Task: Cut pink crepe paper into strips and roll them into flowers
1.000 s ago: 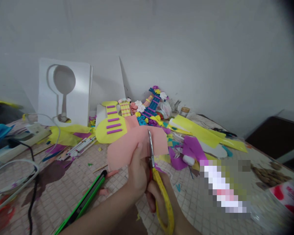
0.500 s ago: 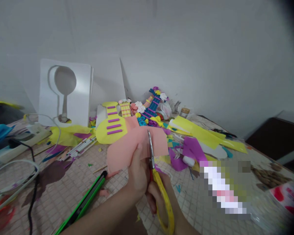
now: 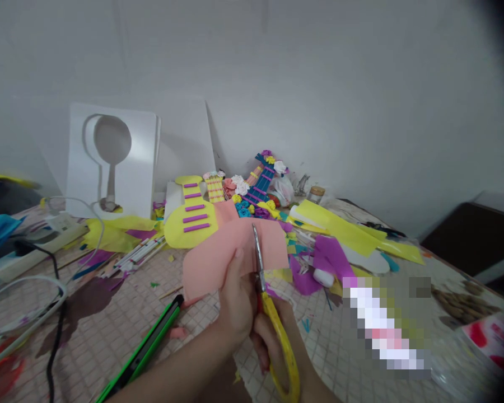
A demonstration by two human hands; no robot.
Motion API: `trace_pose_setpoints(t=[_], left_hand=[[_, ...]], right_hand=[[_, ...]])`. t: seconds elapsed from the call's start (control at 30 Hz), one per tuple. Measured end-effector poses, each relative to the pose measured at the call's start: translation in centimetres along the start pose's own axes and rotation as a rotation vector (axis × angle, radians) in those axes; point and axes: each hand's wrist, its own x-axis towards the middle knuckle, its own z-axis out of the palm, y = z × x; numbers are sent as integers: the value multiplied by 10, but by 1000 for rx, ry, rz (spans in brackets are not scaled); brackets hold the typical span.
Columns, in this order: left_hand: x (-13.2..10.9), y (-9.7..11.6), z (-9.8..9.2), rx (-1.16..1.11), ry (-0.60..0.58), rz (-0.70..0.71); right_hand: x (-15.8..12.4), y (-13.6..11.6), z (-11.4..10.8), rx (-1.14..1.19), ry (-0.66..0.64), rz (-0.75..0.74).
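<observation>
My left hand (image 3: pixel 237 299) grips a sheet of pink paper (image 3: pixel 210 254), its thumb lying on top and the other fingers hidden beneath. My right hand (image 3: pixel 273 336) is wrapped round the handles of a pair of scissors (image 3: pixel 277 324) with yellow grips. One blade lies over the pink paper near its right part, pointing away from me; the other blade is hidden. Just beyond the paper lies a yellow guitar-shaped cutout (image 3: pixel 189 224) with purple strips across it. A green utility knife (image 3: pixel 147 341) rests on the table left of my hands.
A white board with a round cutout (image 3: pixel 113 162) leans against the wall. Paper flowers (image 3: pixel 240 184) and a blue strip piece (image 3: pixel 260 184) stand at the back. Yellow sheets (image 3: pixel 340 226), purple paper (image 3: pixel 331 260) and a plastic bottle (image 3: pixel 474 352) lie right; cables (image 3: pixel 59 330) run left.
Hardly anything differs. The scissors and pink paper keep nearly the same place, and both hands hold on as before; the view has shifted very slightly.
</observation>
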Motion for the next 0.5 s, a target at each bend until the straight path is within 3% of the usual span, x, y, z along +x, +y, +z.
trace_pose_setpoints(t=[0.5], left_hand=[[-1,0,0,29,-10,-20]], right_hand=[[0,3,-1,-30,11,4]])
